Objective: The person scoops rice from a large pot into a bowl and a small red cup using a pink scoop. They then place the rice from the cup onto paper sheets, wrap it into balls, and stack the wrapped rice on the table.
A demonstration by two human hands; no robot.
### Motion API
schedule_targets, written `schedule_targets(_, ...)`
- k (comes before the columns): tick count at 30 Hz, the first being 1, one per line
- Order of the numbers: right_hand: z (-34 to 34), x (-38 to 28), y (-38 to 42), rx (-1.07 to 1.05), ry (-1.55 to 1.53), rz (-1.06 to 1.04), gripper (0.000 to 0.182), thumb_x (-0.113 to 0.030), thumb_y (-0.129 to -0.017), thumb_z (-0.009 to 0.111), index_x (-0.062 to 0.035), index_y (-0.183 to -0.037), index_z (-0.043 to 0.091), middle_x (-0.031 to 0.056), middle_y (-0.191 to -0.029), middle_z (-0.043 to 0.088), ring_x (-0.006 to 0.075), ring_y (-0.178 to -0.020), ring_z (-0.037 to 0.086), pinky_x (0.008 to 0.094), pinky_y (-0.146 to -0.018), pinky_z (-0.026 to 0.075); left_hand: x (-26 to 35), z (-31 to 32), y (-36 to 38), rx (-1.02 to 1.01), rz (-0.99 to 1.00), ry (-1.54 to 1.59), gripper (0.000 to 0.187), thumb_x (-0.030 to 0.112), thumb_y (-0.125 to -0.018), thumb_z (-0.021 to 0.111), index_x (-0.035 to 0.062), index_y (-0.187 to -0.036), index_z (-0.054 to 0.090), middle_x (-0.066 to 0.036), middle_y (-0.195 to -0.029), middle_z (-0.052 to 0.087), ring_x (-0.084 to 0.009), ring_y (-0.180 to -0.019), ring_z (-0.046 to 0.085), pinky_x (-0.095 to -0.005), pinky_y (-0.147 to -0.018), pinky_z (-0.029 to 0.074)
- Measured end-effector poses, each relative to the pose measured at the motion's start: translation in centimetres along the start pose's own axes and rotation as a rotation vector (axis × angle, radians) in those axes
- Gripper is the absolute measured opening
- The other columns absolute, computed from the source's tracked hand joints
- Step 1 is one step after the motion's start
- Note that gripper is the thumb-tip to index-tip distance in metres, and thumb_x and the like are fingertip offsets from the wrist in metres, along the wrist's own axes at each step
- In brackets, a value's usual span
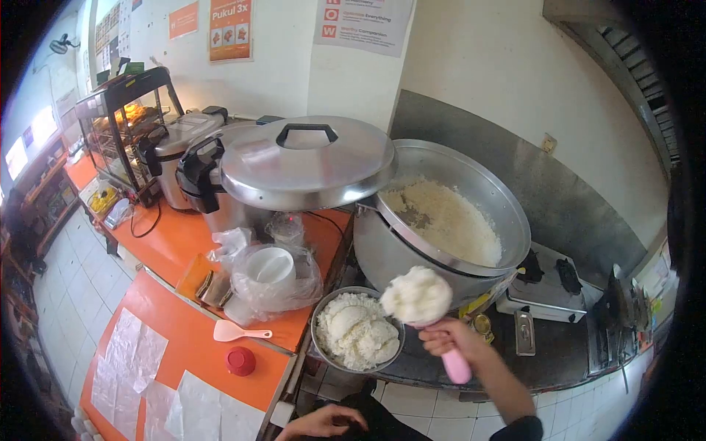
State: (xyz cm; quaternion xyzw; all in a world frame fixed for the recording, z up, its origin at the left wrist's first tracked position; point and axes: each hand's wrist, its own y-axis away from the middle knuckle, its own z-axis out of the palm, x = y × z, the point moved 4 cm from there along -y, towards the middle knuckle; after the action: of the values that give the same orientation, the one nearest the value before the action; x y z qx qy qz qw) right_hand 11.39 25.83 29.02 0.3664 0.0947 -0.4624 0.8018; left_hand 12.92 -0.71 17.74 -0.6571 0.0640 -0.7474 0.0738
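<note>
My right hand [448, 339] is closed around the pink handle of a scoop [457, 366]. A large mound of white rice [417, 294] sits on the scoop, just right of and above a metal bowl [319, 343] that holds more rice [357, 331]. Behind the scoop stands a big steel pot [382, 246] with rice inside along its bottom. My left hand [329, 422] is low at the bottom edge, below the bowl, fingers curled; whether it holds anything is hidden.
A large lid [305, 165] rests left of the pot, over rice cookers [173, 147]. The orange counter [243, 360] bears a pink paddle [229, 331], a red bowl [240, 360], plastic sheets [202, 408] and a bagged white container [270, 266]. A stove [548, 294] stands right.
</note>
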Motion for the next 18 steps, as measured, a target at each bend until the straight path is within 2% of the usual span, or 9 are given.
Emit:
schedule_targets(2, -4.0, 1.8, -4.0, 0.193, 0.154, -0.275, 0.026, -0.018, -0.089, 0.049, -0.0053, -0.109, 0.04, 0.0035, -0.069, 0.044, 0.0109, -0.05, 0.045, 0.0253, -0.042, 0.039, 0.7, 1.7, -1.2, -0.01, 0.002, -0.01, 0.029, 0.016, -0.089, 0.048, 0.0024, -0.114, 0.054, -0.012, -0.106, 0.059, -0.0239, -0.1, 0.054, -0.0357, -0.089, 0.04)
schedule_targets(4, -5.2, 3.9, -6.4, 0.733, 1.181, -0.584, 0.035, -0.021, -0.088, 0.05, -0.0073, -0.116, 0.035, 0.0187, -0.085, 0.056, 0.0313, -0.067, 0.061, 0.0406, -0.056, 0.047, 0.2, 2.5, -1.1, -0.013, -0.064, -0.021, 0.028, 0.018, -0.089, 0.047, 0.0024, -0.109, 0.058, -0.014, -0.104, 0.06, -0.0259, -0.1, 0.054, -0.0371, -0.087, 0.041)
schedule_targets(5, -2.3, 4.9, -6.7, 0.743, 1.498, -0.779, 0.04, -0.018, -0.084, 0.054, -0.0072, -0.115, 0.032, 0.025, -0.086, 0.058, 0.0405, -0.068, 0.06, 0.0448, -0.057, 0.047, -0.7, 2.8, -0.9, -0.013, -0.129, -0.033, 0.028, 0.018, -0.089, 0.046, 0.0024, -0.109, 0.058, -0.015, -0.105, 0.059, -0.0255, -0.101, 0.053, -0.0375, -0.088, 0.04)
schedule_targets(8, -0.5, 4.6, -7.2, 0.793, 1.648, -0.683, 0.047, -0.019, -0.083, 0.057, -0.0041, -0.119, 0.031, 0.0327, -0.088, 0.057, 0.0496, -0.078, 0.056, 0.0532, -0.067, 0.044, -2.3, 2.7, 0.4, 0.022, -0.168, 0.011, 0.032, 0.019, -0.089, 0.049, 0.0039, -0.118, 0.052, -0.015, -0.112, 0.056, -0.0258, -0.105, 0.051, -0.0386, -0.092, 0.039)
schedule_targets(9, 0.5, 4.3, -7.0, 0.792, 1.68, -0.533, 0.051, -0.02, -0.082, 0.058, -0.0002, -0.119, 0.03, 0.0313, -0.081, 0.058, 0.0485, -0.076, 0.057, 0.0544, -0.066, 0.044, -2.6, 2.5, 1.0, 0.035, -0.154, 0.041, 0.036, 0.02, -0.089, 0.051, 0.0046, -0.122, 0.049, -0.015, -0.115, 0.054, -0.0262, -0.106, 0.05, -0.039, -0.093, 0.038)
schedule_targets(12, -0.4, 4.4, -9.5, 0.661, 1.752, -0.533, 0.054, -0.02, -0.081, 0.06, 0.0007, -0.12, 0.028, 0.0299, -0.076, 0.059, 0.048, -0.074, 0.058, 0.0537, -0.066, 0.044, -1.8, 1.0, 2.8, 0.186, -0.034, 0.015, 0.038, 0.008, -0.091, 0.044, 0.0048, -0.128, 0.041, -0.008, -0.114, 0.057, -0.02, -0.106, 0.052, -0.0352, -0.096, 0.036)
schedule_targets(15, 1.3, 4.7, -10.7, 0.717, 1.845, -0.421, 0.055, -0.019, -0.08, 0.061, -0.0002, -0.12, 0.029, 0.03, -0.074, 0.058, 0.0477, -0.073, 0.058, 0.0537, -0.067, 0.045, -3.5, -1.0, 6.7, 0.328, -0.474, -0.106, 0.036, 0.01, -0.092, 0.042, 0.0081, -0.128, 0.043, -0.012, -0.113, 0.058, -0.025, -0.105, 0.055, -0.0374, -0.09, 0.042)
schedule_targets(17, 2.0, 5.0, -11.0, 0.644, 1.881, -0.431, 0.053, -0.019, -0.079, 0.061, -0.0016, -0.119, 0.031, 0.0304, -0.074, 0.057, 0.0476, -0.075, 0.058, 0.0535, -0.067, 0.045, -3.1, -3.6, 10.1, 0.389, -0.585, -0.447, 0.029, 0.015, -0.09, 0.047, 0.0081, -0.118, 0.052, -0.017, -0.102, 0.06, -0.0286, -0.099, 0.058, -0.04, -0.086, 0.045)
schedule_targets(18, 2.3, 5.1, -11.0, 0.61, 1.899, -0.437, 0.053, -0.019, -0.079, 0.062, -0.0022, -0.119, 0.032, 0.0305, -0.074, 0.057, 0.0475, -0.076, 0.058, 0.0533, -0.067, 0.045, -4.0, -5.3, 12.0, 0.459, -0.756, -0.653, 0.025, 0.017, -0.087, 0.051, 0.0082, -0.11, 0.056, -0.018, -0.096, 0.061, -0.03, -0.097, 0.058, -0.0407, -0.084, 0.045)
